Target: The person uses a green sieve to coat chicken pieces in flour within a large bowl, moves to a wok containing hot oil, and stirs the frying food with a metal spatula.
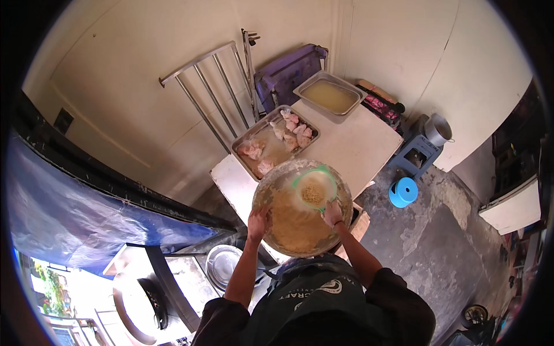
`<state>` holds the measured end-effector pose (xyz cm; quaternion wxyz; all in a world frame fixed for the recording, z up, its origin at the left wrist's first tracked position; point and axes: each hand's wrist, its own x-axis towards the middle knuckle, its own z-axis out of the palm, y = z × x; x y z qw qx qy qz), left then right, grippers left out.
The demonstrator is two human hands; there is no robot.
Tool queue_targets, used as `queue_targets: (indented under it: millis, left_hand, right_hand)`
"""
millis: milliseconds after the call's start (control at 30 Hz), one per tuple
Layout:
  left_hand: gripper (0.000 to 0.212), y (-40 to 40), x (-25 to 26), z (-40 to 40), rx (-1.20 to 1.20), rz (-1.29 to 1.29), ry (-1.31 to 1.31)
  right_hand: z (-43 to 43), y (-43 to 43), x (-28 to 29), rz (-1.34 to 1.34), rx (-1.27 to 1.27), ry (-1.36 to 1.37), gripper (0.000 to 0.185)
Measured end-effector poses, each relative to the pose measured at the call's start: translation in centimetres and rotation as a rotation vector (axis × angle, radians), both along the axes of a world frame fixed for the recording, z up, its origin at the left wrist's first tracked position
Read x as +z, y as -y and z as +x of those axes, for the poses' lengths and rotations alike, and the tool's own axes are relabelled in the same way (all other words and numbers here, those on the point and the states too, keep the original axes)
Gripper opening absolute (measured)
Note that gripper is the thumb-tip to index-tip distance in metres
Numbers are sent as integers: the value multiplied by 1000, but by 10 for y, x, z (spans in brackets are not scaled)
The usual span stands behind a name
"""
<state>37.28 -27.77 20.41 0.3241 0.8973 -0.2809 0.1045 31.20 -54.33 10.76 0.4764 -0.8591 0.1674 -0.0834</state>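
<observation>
A large round basin (267,187), dusted with flour, sits at the near edge of the white table (350,145). Tan flour (296,229) covers its bottom. My left hand (259,221) grips the basin's left rim, its fingers partly hidden against the edge. In my right hand (333,213) is the handle of a green-rimmed sieve (314,192), held over the flour inside the basin. Coarse crumbs or clumps lie in the sieve's mesh. Just beyond the basin, a metal tray (272,152) carries several pieces of raw, floured meat (252,149), apparently chicken.
A steel pan of cloudy yellowish liquid (329,96) stands at the table's far corner. To the right are a blue stool (403,192) and a metal pot (438,129) on a grey stand (415,155). A wire strainer basket (223,264) lies left of me. Metal railings (207,88) lean against the wall.
</observation>
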Motion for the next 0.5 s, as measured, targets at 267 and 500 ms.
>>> queue_targets:
  millis: [267, 500]
  left_hand:
    - [18, -4, -3, -2, 18, 10, -48]
    - [18, -2, 0, -1, -5, 5, -41]
  right_hand:
    - [-3, -3, 37, -25, 17, -184, 38]
    - [0, -6, 40, -653, 205, -101, 41]
